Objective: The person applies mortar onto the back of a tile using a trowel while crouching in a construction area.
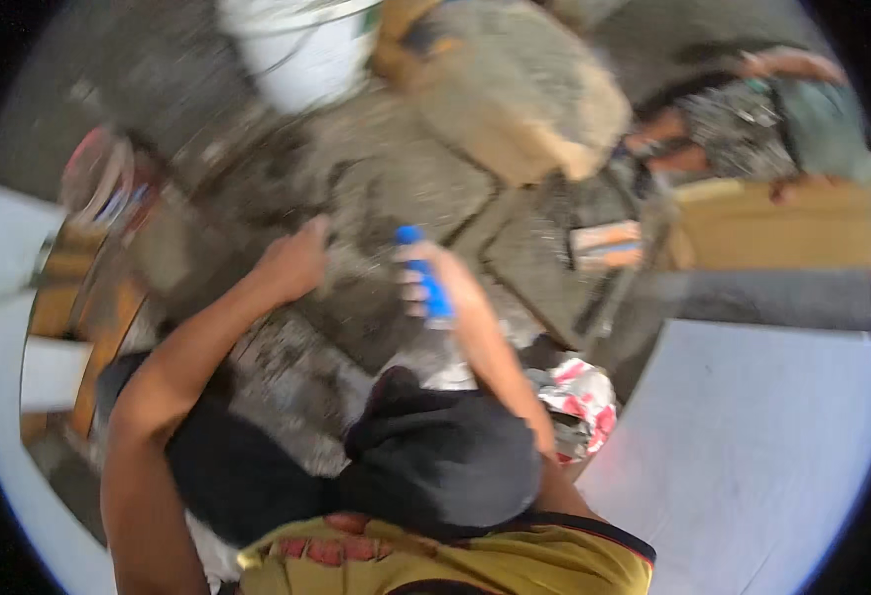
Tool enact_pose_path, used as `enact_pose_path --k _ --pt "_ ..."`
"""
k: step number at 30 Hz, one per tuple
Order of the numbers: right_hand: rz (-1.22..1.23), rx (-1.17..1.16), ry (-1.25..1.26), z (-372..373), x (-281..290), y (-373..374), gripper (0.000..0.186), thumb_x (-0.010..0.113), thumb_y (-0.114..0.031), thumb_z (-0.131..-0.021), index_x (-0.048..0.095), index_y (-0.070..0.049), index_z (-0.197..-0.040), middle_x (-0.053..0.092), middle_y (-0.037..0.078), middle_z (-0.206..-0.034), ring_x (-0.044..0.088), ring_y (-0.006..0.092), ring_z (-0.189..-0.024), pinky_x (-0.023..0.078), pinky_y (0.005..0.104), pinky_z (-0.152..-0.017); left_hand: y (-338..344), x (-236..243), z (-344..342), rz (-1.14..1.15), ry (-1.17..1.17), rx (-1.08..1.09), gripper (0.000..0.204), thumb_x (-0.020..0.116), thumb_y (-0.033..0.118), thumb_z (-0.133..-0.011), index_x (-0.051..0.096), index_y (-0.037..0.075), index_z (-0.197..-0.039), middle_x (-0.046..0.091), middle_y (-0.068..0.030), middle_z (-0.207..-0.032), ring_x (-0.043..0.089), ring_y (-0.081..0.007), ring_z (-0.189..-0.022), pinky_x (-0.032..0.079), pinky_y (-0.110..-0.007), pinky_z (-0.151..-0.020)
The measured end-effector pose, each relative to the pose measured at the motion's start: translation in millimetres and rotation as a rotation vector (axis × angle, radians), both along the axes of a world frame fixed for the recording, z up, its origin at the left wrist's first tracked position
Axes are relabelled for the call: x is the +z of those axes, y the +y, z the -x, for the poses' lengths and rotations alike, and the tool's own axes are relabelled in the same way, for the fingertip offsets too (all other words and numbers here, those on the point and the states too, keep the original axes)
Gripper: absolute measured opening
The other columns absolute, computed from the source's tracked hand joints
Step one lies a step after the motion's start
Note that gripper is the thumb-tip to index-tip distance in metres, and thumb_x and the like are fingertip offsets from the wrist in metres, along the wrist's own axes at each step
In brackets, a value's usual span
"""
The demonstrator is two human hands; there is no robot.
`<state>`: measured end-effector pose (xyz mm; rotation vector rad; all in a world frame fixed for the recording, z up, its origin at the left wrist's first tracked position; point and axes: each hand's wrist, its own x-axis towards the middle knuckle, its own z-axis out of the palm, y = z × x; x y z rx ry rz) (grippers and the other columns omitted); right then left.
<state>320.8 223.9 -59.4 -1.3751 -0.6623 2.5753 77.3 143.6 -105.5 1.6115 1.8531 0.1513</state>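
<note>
My left hand [294, 256] is above the dirty grey floor, fingers curled closed; whether anything is inside them is hidden by blur. My right hand [440, 283] is closed around a blurred blue cylindrical object [417, 260] with a paler lower end, held upright in the picture just right of my left hand. Beneath and beyond both hands lie worn, wet-looking grey slabs [415, 188]. My dark-clothed legs [425, 456] are below my hands. A crumpled white-and-red bag [579, 402] lies beside my right forearm.
A white bucket [301, 50] and dusty tan sack [515, 99] are ahead. Another person [733, 129] is at right by a tan board [772, 223]. An orange-striped item [604, 245] lies right. Pale panels [753, 426] flank me; a red container [98, 174] sits left.
</note>
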Motion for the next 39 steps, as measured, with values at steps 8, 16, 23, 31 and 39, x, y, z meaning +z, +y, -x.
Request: enact_pose_path --k 8,16,23,31,39 --pt "-0.196 0.105 -0.218 -10 -77 -29 0.025 0.063 -0.026 -0.088 0.057 -0.005 -0.1 0.061 0.01 -0.069 0.06 0.0244 -0.052 0.049 0.0407 -0.047 -19 18 36 -0.098 0.034 0.123 0.044 0.06 0.021 -0.095 0.038 -0.005 -0.123 0.064 -0.0335 -0.103 0.062 -0.052 -0.097 0.049 -0.057 -0.082" --pt "-1.632 0.858 -0.818 -15 -91 13 0.041 0.071 -0.018 -0.083 0.056 0.004 -0.114 0.068 0.03 -0.087 0.067 0.0492 -0.083 0.054 0.0549 -0.073 -39 57 12 -0.091 0.052 0.012 0.051 0.061 0.022 -0.094 0.036 -0.004 -0.131 0.064 -0.0326 -0.108 0.064 -0.0507 -0.096 0.051 -0.058 -0.082" --pt "-1.645 0.998 -0.882 -9 -47 28 0.026 0.065 -0.009 -0.085 0.063 0.006 -0.106 0.07 0.028 -0.093 0.071 0.0449 -0.086 0.057 0.0499 -0.077 -47 26 -17 -0.066 0.072 -0.084 0.033 0.059 0.018 -0.094 0.04 -0.001 -0.112 0.064 -0.0305 -0.098 0.065 -0.0505 -0.084 0.053 -0.057 -0.073" --pt "-1.426 0.896 -0.803 -39 51 22 0.027 0.062 -0.016 -0.085 0.063 0.004 -0.105 0.07 0.027 -0.084 0.069 0.0455 -0.088 0.054 0.0503 -0.081 -42 -3 28 -0.064 0.353 -0.112 0.042 0.06 0.011 -0.089 0.043 -0.002 -0.125 0.061 -0.0208 -0.107 0.068 -0.0413 -0.089 0.055 -0.052 -0.071" --pt "-1.097 1.145 -0.364 -10 14 93 0.039 0.063 -0.036 -0.094 0.062 0.002 -0.096 0.059 0.012 -0.064 0.058 0.0169 -0.049 0.049 0.0364 -0.05 -47 0 37 -0.404 0.663 -0.272 0.05 0.057 0.011 -0.088 0.049 0.004 -0.137 0.059 -0.0058 -0.109 0.062 -0.0218 -0.089 0.056 -0.034 -0.069"
